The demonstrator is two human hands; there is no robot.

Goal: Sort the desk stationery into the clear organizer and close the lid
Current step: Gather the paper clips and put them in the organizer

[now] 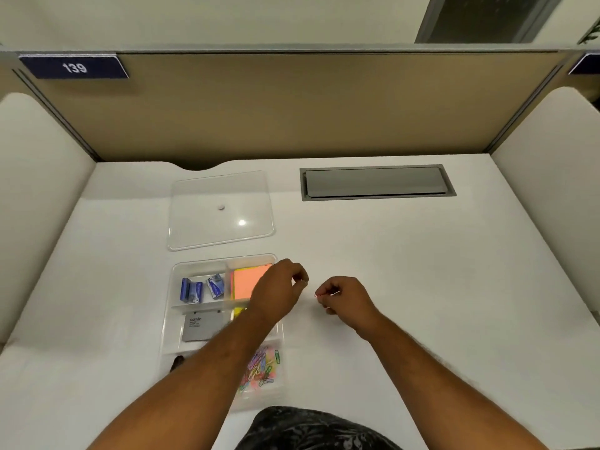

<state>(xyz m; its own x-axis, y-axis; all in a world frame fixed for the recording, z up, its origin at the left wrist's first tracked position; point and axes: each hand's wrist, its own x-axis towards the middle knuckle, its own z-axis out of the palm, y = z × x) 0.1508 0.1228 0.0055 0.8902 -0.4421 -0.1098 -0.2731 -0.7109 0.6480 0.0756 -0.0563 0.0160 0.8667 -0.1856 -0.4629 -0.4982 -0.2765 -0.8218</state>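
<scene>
Organizer [175, 271] at 9 o'clock, lid [220, 211] off, lying flat at 12 o'clock of it. Paper clips [259, 368] heaped in its near-right bin. My left hand [279, 287] hovers over the organizer's right edge, fingertips pinched together; can't tell if they hold anything. My right hand [344, 295] is just beside it at 3 o'clock, pinching one red paper clip [326, 294], long axis 9-to-3. The clip bin lies at 7 o'clock from that clip, and my left forearm crosses the path. I'd judge a hand-off to the left shorter.
</scene>
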